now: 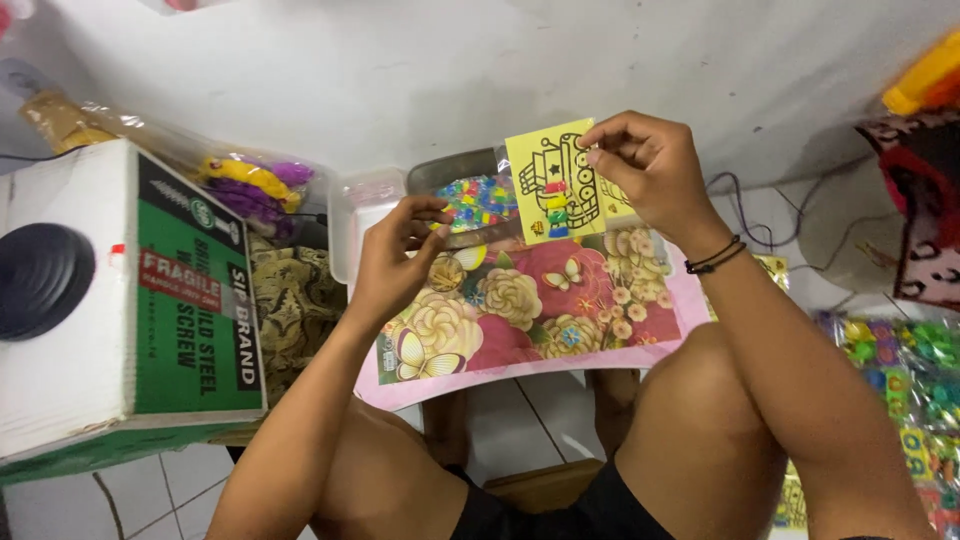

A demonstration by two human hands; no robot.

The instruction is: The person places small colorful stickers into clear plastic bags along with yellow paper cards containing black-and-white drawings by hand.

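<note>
My right hand [645, 170] holds up a yellow card [553, 175] with a black line drawing and small coloured pieces on it, pinched by its top right corner. The card hangs above the far side of a small table with a floral cover [530, 310]. My left hand [395, 255] hovers over the table's left part, fingertips pinched together near a clear bag of colourful beads [478, 200]. Whether the left fingers hold anything small, I cannot tell. My knees are under the table's front edge.
A green and white cardboard box [120, 300] with a black round object [40, 280] on top stands at the left. Clear plastic containers [365, 215] sit behind the table. Packets of colourful toys [900, 380] lie at the right. A purple and yellow toy bag [255, 185] rests behind the box.
</note>
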